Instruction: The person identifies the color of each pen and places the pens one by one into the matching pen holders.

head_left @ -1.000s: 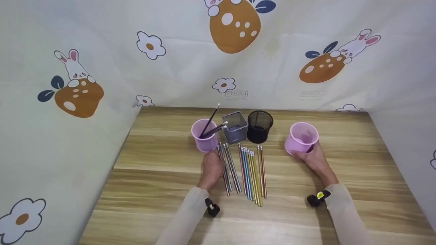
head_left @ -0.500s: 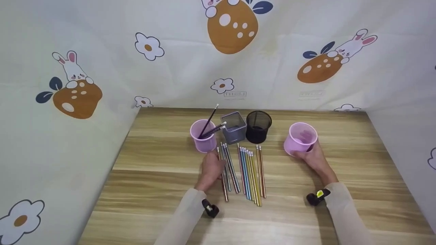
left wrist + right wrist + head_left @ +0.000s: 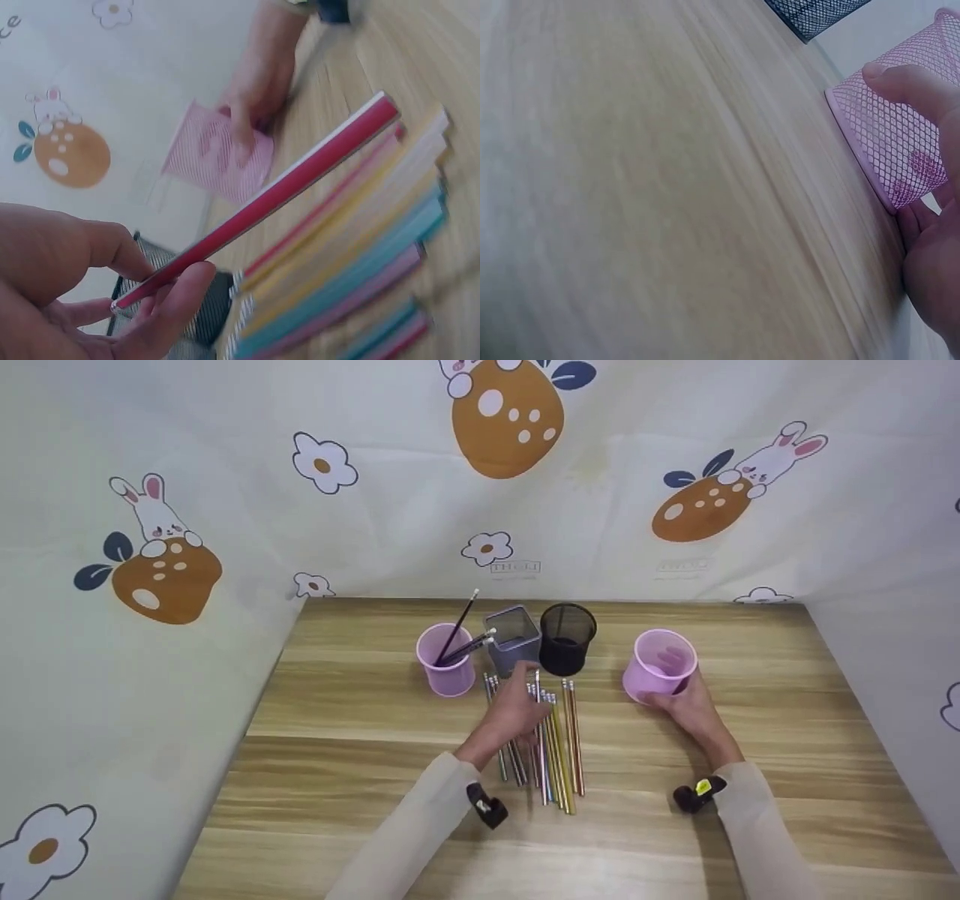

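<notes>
My left hand pinches a red pencil near its eraser end, between thumb and fingers. In the head view this hand is over the row of pencils, whose colours include gold, blue and copper. The held pencil stands apart above the others in the left wrist view. At the right, my right hand grips a pink mesh pencil cup, its thumb on the near side and fingers round the far side. No pencils show inside that cup.
A second pink mesh cup at the left holds several dark pencils. Beside it stand a grey square mesh holder and a round black mesh cup. A patterned cloth hangs behind the wooden table.
My left hand has moved right from the left end of the pencil row, carrying a pencil that it has lifted. My right hand keeps its grip on the pink cup in the same place.
</notes>
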`<state>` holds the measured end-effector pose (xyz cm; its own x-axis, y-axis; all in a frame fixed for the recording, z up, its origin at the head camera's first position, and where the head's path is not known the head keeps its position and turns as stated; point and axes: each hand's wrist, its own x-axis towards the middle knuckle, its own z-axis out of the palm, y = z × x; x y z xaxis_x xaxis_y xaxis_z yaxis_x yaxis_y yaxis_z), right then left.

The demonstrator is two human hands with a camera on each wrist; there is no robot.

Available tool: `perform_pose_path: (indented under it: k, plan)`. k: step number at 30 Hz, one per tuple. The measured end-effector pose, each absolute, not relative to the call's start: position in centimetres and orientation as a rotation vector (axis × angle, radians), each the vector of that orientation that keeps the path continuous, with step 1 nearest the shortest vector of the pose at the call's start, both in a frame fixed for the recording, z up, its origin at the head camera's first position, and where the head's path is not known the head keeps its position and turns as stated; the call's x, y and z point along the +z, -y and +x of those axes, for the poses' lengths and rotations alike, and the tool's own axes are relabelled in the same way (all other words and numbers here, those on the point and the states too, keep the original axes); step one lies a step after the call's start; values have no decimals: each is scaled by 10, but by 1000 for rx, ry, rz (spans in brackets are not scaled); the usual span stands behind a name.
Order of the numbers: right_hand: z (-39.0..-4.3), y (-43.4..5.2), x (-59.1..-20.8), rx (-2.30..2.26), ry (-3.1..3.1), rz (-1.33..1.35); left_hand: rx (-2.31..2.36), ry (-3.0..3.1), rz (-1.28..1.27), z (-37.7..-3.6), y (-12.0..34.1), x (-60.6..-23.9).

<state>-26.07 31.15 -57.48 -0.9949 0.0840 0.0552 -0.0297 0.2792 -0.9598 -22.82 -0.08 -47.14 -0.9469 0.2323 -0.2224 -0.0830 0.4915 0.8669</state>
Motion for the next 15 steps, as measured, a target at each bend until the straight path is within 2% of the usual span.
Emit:
perform_pose_path:
  k: [11, 15]
  plan:
    - [-261, -309, -573, 1834, 2446, -73, 1672, -2374, 171, -252, -47, -442]
    - [-253, -301, -558, 1857, 2447, -74, 1826, -2386, 155, -263, -57, -437]
